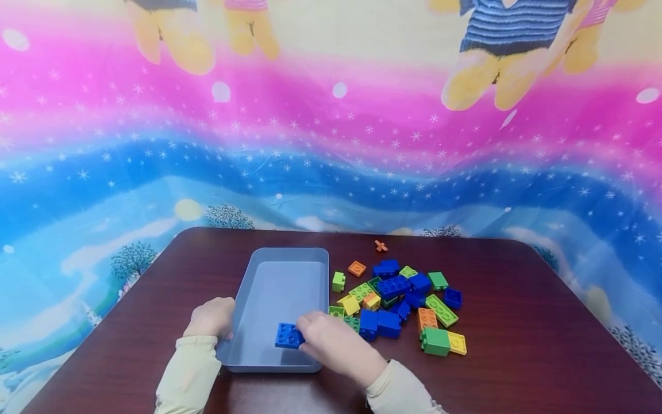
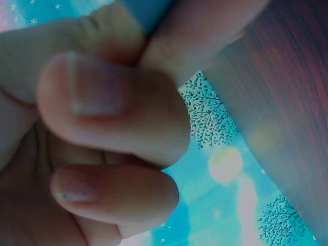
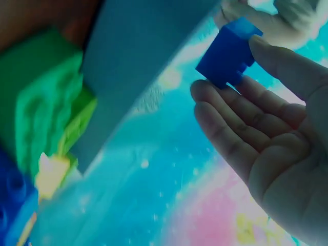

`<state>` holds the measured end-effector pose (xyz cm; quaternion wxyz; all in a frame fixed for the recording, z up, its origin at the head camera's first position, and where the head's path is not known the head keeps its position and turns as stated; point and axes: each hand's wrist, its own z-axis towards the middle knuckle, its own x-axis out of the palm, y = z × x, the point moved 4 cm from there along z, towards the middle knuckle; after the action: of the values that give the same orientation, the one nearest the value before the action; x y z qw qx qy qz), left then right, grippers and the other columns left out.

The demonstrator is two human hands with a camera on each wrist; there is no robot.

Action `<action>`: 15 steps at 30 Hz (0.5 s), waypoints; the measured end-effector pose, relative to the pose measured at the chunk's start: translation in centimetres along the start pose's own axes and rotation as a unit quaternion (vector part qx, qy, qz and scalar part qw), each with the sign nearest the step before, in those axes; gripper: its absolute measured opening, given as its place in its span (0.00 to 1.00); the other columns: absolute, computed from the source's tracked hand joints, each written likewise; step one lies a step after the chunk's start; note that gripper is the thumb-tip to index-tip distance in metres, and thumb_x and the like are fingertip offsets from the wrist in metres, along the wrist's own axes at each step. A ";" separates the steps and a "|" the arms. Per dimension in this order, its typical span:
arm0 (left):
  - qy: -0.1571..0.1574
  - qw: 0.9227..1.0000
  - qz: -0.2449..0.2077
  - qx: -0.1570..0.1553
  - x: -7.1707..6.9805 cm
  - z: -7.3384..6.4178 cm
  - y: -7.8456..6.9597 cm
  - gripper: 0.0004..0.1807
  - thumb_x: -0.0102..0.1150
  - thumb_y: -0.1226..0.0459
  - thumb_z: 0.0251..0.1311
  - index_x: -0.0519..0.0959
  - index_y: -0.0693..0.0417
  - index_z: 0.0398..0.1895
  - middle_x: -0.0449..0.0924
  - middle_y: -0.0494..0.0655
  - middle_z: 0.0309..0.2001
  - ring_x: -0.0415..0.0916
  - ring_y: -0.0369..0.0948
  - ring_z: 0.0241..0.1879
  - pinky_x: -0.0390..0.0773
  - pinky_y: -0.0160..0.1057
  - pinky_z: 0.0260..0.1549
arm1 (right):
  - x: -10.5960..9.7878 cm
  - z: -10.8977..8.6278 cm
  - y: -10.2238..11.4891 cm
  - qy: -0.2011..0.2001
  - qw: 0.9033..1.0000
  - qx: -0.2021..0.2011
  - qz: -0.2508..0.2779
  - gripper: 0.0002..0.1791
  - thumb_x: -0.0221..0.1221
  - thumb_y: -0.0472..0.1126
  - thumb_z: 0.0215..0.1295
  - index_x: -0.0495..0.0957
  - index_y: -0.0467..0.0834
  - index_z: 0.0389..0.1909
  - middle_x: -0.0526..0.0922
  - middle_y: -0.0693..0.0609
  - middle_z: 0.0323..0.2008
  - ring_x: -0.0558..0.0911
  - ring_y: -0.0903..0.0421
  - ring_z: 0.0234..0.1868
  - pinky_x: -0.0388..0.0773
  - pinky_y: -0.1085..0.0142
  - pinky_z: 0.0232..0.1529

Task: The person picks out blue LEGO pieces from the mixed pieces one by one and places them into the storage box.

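The left hand [image 1: 211,318] apparently grips the tray [image 1: 276,296]. Above it, the right hand [image 1: 338,347] pinches a brick [image 1: 287,336], best released low.

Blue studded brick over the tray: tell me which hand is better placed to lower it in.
Probably the right hand: it pinches the blue studded brick over the gray-blue tray in the head view. The left hand holds the tray's left side, better placed for steadying.

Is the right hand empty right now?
No, the head view shows the right hand pinching a blue brick over the gray-blue tray.
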<state>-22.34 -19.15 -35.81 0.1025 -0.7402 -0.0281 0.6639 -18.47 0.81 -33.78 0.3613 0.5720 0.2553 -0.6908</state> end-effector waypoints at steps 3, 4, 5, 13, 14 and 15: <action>-0.003 1.000 -0.001 0.004 0.0 -0.1 0.0 0.11 0.64 0.78 0.36 0.71 0.60 0.19 0.68 0.48 0.17 0.64 0.42 0.18 0.68 0.42 0.19 | 0.9 0.5 0.7 -0.010 1.000 -0.016 -0.007 0.10 0.60 0.45 0.56 0.75 0.43 0.34 0.75 0.57 0.27 0.70 0.67 0.27 0.68 0.79 0.29; -0.004 1.000 -0.001 0.004 0.1 -0.1 0.0 0.11 0.64 0.78 0.36 0.71 0.60 0.19 0.68 0.48 0.17 0.64 0.42 0.18 0.68 0.42 0.19 | 1.2 0.7 0.9 -0.012 1.000 -0.019 -0.012 0.10 0.60 0.45 0.56 0.75 0.43 0.33 0.75 0.57 0.26 0.70 0.67 0.27 0.68 0.79 0.29; -0.005 1.000 0.000 0.003 0.1 -0.1 0.0 0.12 0.64 0.78 0.35 0.71 0.60 0.19 0.68 0.48 0.18 0.64 0.42 0.19 0.68 0.43 0.20 | 1.4 0.9 1.1 -0.012 1.000 -0.021 -0.016 0.10 0.60 0.45 0.56 0.75 0.43 0.33 0.74 0.58 0.26 0.70 0.68 0.27 0.68 0.79 0.29; -0.006 1.000 0.001 -0.004 0.3 -0.1 0.0 0.12 0.65 0.78 0.35 0.72 0.61 0.21 0.68 0.48 0.18 0.65 0.42 0.19 0.69 0.42 0.20 | 2.9 2.0 1.8 0.008 0.999 -0.028 -0.023 0.11 0.61 0.46 0.55 0.76 0.43 0.35 0.77 0.57 0.28 0.73 0.67 0.30 0.70 0.77 0.32; -0.006 1.000 0.002 -0.003 0.3 -0.1 0.0 0.12 0.65 0.78 0.35 0.73 0.61 0.22 0.68 0.48 0.18 0.65 0.42 0.19 0.70 0.42 0.20 | 3.0 2.1 1.8 0.010 0.999 -0.028 -0.023 0.12 0.61 0.46 0.55 0.76 0.43 0.35 0.77 0.57 0.28 0.74 0.67 0.30 0.70 0.77 0.31; -0.007 1.000 0.002 -0.001 0.3 0.0 -0.1 0.11 0.65 0.78 0.35 0.73 0.61 0.22 0.68 0.48 0.18 0.65 0.42 0.19 0.70 0.42 0.20 | 3.0 2.2 1.8 0.011 0.999 -0.029 -0.022 0.12 0.61 0.46 0.55 0.76 0.43 0.35 0.77 0.57 0.28 0.74 0.67 0.30 0.70 0.77 0.31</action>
<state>-22.26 -19.04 -36.04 0.0998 -0.7355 -0.0279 0.6696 -18.66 -2.60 -36.16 0.3597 0.5635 0.2915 -0.6842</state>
